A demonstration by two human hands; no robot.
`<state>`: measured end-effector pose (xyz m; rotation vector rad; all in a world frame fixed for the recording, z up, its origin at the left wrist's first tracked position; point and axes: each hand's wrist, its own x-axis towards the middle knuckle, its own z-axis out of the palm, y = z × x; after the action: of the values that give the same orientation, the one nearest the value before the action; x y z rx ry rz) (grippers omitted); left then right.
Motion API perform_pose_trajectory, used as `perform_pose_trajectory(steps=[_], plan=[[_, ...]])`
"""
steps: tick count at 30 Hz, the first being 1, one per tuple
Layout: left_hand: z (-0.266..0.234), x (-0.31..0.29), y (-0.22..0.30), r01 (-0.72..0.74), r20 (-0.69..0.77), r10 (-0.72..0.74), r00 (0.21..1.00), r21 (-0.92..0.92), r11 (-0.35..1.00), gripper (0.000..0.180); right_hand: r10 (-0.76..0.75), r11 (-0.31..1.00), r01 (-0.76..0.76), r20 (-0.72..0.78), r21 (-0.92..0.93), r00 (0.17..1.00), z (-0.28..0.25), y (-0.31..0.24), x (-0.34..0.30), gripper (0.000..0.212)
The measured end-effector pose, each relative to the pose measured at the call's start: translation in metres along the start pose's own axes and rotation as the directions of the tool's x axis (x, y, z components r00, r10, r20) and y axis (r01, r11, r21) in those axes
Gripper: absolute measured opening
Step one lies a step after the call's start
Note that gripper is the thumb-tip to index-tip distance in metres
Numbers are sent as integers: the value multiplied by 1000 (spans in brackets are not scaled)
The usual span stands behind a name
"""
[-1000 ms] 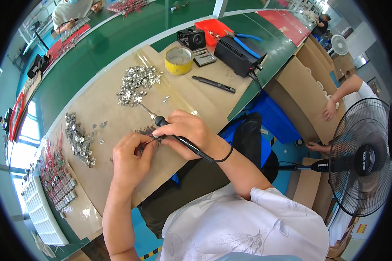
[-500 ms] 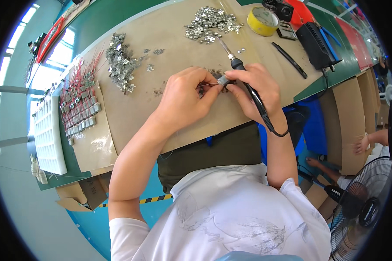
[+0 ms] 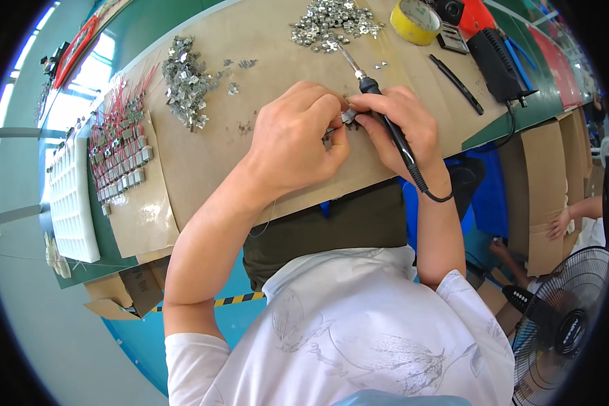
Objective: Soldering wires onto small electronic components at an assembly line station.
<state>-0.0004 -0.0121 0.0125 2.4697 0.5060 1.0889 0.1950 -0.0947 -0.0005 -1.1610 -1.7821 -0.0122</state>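
Note:
My right hand (image 3: 409,132) is closed around a black-handled soldering iron (image 3: 397,137), its metal tip slanting up and away to the left. The same hand's thumb and forefinger pinch a small silver-grey metal part (image 3: 348,117). Just left of that part, my left hand (image 3: 298,139) is closed, fingertips curled in close to it. A thin wire (image 3: 271,215) trails down from under my left hand toward my lap; the pinched end is hidden by the fingers. Both hands hover low over brown paper (image 3: 250,159) near the table's front edge.
Small shiny metal pieces (image 3: 331,24) and grey metal pieces (image 3: 185,84) lie heaped beyond. Rows of small parts with red wires (image 3: 125,162) and a white gridded tray (image 3: 74,210) are left. Yellow tape (image 3: 415,24), a black pen (image 3: 457,84), a black box (image 3: 501,64) and a fan (image 3: 561,318) are right.
My left hand has turned and risen slightly, its fingers curling closer to the metal part. The wire stretched between the hands before is now mostly hidden. The right hand keeps its hold on the iron.

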Motion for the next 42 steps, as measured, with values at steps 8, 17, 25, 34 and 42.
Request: perform_pose_trajectory(steps=[8,17,25,34,42], plan=[[3,-2,-2,-33,38,30,999,57,998,16,265,958,-247,-119,145,957,-1,-9,-20,33],[4,-1,1,-71,28,69,997,77,994,16,472,794,-248,-305,555,827,-12,-8,-51,36],[6,-4,3,-52,30,50,998,70,996,16,516,788,-276,-346,550,784,-16,-16,-61,21],[8,-3,1,-72,27,70,997,71,995,14,495,777,-304,-235,552,837,-21,-19,-54,17],[8,-3,0,-85,22,84,996,65,994,12,488,791,-331,-205,514,849,-21,-20,-52,15]])
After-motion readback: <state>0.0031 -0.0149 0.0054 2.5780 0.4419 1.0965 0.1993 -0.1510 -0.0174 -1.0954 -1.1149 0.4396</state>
